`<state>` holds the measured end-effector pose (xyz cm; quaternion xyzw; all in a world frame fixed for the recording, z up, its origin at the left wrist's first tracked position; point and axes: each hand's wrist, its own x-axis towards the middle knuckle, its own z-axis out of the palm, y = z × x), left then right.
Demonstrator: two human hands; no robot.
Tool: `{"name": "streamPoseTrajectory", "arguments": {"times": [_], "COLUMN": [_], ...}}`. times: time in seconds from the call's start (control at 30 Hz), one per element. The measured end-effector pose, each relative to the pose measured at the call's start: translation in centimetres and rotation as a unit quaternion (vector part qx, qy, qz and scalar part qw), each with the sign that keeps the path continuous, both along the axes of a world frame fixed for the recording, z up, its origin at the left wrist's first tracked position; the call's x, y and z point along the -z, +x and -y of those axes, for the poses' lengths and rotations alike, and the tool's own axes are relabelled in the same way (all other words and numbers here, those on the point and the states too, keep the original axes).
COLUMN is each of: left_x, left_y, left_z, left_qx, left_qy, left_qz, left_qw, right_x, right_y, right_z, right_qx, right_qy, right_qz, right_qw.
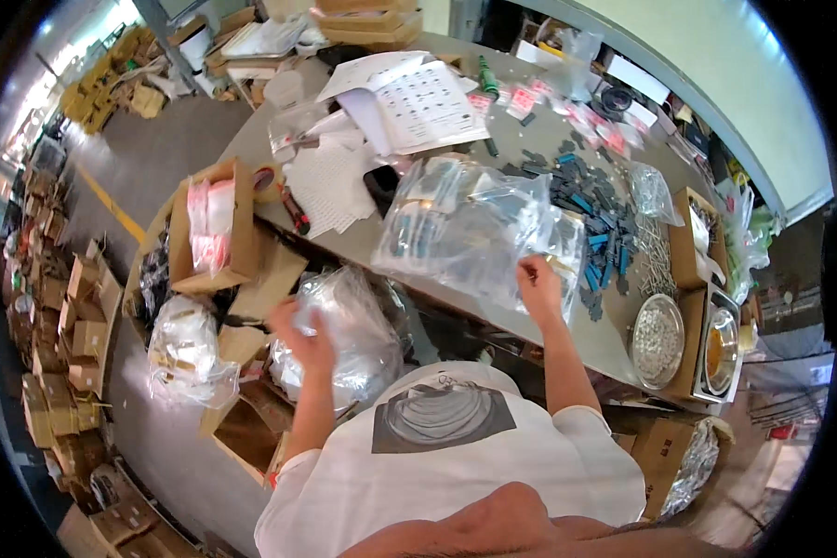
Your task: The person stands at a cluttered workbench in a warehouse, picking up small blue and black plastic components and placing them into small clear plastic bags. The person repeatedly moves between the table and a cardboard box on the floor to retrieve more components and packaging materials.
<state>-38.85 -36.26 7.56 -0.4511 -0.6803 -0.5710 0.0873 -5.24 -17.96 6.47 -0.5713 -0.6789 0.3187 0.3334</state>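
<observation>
My right hand [539, 286] is over the near right edge of a pile of clear plastic bags [465, 219] on the table. Its fingers are curled together against the plastic; what they pinch, if anything, is hidden. Pale and blue pieces show through the bags. To the left, past the table's near edge, my left hand [305, 339] is raised with its fingers apart, slightly smeared by motion. I see nothing held in it. Below and beside that hand bulges a large clear plastic bag [358, 325], its contents unclear.
Dark grey and blue small parts [600, 219] are strewn right of the bags. A metal bowl of white pieces [657, 342] stands at the table's right edge. Printed sheets [418, 107] lie at the back, beside a black phone-like object [381, 186]. Cardboard boxes [219, 228] crowd the left.
</observation>
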Motion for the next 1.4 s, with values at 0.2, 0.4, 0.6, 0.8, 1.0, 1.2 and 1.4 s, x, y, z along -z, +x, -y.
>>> {"name": "streamPoseTrajectory", "arguments": {"times": [0.2, 0.4, 0.6, 0.8, 1.0, 1.2, 1.4], "left_x": [-2.3, -2.7, 0.0, 2.2, 8.0, 2.8, 1.7], "left_y": [14.4, 22.5, 27.9, 27.8, 20.7, 24.1, 26.1], "left_z": [-10.4, -14.8, -14.8, -17.8, -22.4, -23.8, -25.6], "left_qx": [0.285, 0.364, 0.424, 0.410, 0.302, 0.344, 0.453], "left_qy": [-0.113, -0.130, -0.173, -0.208, -0.323, -0.392, -0.293], "left_qz": [-0.047, -0.045, 0.010, -0.064, 0.358, 0.467, 0.027], "left_qw": [0.951, 0.921, 0.889, 0.886, 0.823, 0.715, 0.842], "right_x": [5.2, 5.1, 0.8, 1.6, -0.5, 3.8, 5.1], "right_y": [5.5, 2.7, 0.2, -1.3, 8.2, 12.9, 13.0], "right_z": [-7.5, -13.0, -14.8, -16.7, -12.8, -7.8, -5.1], "right_qx": [0.000, -0.090, -0.240, -0.190, -0.196, -0.002, -0.006], "right_qy": [0.044, 0.137, 0.156, 0.041, -0.057, -0.386, -0.300], "right_qz": [0.000, -0.107, 0.225, 0.288, 0.062, -0.517, -0.614], "right_qw": [0.999, 0.981, 0.931, 0.938, 0.977, 0.764, 0.730]}}
